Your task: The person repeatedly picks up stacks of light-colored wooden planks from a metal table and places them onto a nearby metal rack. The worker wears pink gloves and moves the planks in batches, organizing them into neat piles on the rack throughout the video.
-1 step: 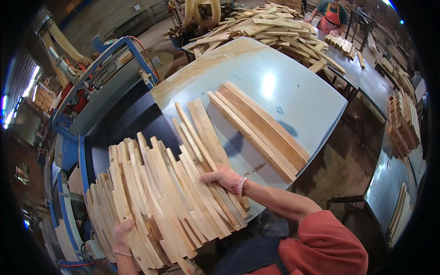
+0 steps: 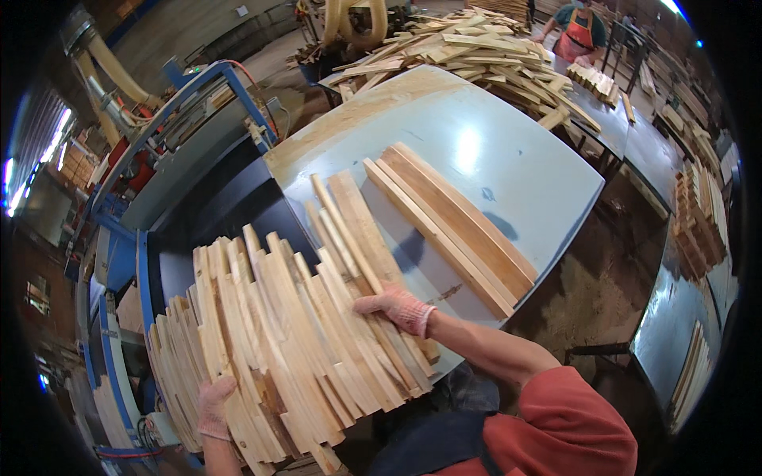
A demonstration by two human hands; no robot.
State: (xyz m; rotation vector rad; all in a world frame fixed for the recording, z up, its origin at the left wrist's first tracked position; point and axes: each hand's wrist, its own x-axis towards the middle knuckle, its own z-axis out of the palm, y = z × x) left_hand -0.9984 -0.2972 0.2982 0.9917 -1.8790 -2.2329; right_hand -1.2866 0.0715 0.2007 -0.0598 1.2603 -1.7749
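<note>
A wide row of pale wooden strips lies side by side in front of me, their ends uneven. My left hand, in a pinkish knit glove, grips the row's near left part; its thumb rests against a strip and its other fingers are mostly hidden. At the right side, my right hand, gloved alike, is closed over the outer strips, its thumb pointing left. Beyond it a wider board lies on the pale metal table. Two long thicker pieces, a narrow bar and a reddish-brown board, lie parallel farther right.
A blue-framed machine with a dark bed stands at the left. Loose wood is heaped in a pile at the far end. A co-worker in a red apron stands far right, and stacked blocks line the right.
</note>
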